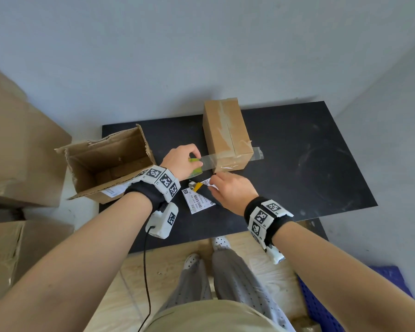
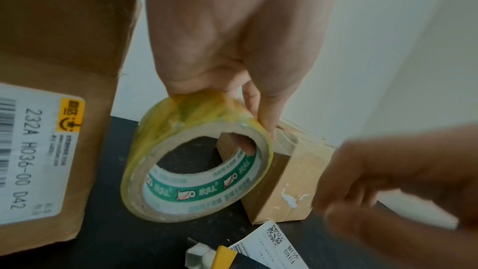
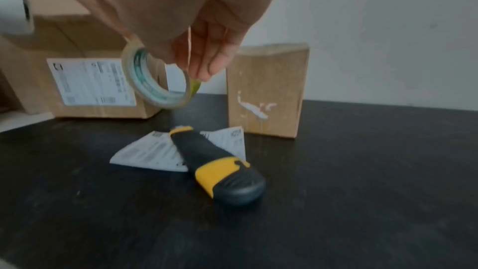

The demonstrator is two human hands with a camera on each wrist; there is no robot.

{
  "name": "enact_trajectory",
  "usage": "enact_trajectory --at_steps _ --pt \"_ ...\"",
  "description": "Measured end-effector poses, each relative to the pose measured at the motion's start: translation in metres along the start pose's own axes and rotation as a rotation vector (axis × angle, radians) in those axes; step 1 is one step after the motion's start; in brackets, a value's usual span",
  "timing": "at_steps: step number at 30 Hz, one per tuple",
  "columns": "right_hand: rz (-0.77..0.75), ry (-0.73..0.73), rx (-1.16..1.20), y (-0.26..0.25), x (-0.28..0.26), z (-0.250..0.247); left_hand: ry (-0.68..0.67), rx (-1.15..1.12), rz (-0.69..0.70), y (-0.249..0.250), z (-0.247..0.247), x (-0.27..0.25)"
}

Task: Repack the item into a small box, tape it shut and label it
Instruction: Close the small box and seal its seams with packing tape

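**Tape stretched across the small box**

The left hand has its grip clenched round the tape roll, fingers over the rim and one hooked into the core. The roll is yellowish-clear on a brown cardboard core printed green and white inside, and it hangs just above the counter. A clear strip runs from it to the small box and across the box's near end, its free end sticking out past the far corner.

The right hand hovers low in front of the box, fingers loosely curled and blurred; whether its grip holds anything I cannot tell.

The small box stands near the counter's middle, against the back edge: a brown carton, flaps closed, a wrinkled band of clear tape along its top seam and white torn patches on its near face.

In front of it lie paper labels with barcodes, and a black and yellow knife rests across them. A big box with its top open sits on the counter's left end, a printed label on its side.
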State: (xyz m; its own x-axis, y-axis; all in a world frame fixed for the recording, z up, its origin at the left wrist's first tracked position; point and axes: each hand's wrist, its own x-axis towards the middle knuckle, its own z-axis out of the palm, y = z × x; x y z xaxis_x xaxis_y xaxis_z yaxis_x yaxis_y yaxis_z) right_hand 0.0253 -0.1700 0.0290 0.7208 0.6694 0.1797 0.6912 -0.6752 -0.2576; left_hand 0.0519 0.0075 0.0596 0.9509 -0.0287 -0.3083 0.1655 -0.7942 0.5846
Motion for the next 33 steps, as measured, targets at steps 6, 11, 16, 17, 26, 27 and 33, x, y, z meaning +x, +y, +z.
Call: enact_trajectory --at_steps 6,11,16,17,26,27,33 --pt "0.337 -0.564 -0.045 -0.001 -0.004 0.029 -0.012 0.018 0.013 -0.005 -0.001 0.0" --pt "0.374 -0.58 -0.082 -0.001 -0.005 0.046 -0.01 0.01 0.008 -0.005 0.001 -0.002" --pt "0.425 -0.567 -0.11 -0.004 -0.015 0.042 0.001 -0.009 0.013 -0.004 0.002 -0.004" --pt "0.451 -0.568 -0.072 -0.004 -0.018 0.038 0.003 -0.005 0.013 -0.005 0.002 -0.004" --pt "0.677 -0.572 0.276 -0.014 -0.046 -0.021 0.038 0.049 -0.031 -0.001 0.007 -0.003" --pt "0.685 -0.557 0.291 -0.016 -0.047 -0.024 0.039 0.056 -0.029 -0.001 0.007 -0.003" --pt "0.677 -0.469 0.358 -0.029 -0.042 -0.029 0.034 0.097 -0.031 0.002 0.008 -0.002"
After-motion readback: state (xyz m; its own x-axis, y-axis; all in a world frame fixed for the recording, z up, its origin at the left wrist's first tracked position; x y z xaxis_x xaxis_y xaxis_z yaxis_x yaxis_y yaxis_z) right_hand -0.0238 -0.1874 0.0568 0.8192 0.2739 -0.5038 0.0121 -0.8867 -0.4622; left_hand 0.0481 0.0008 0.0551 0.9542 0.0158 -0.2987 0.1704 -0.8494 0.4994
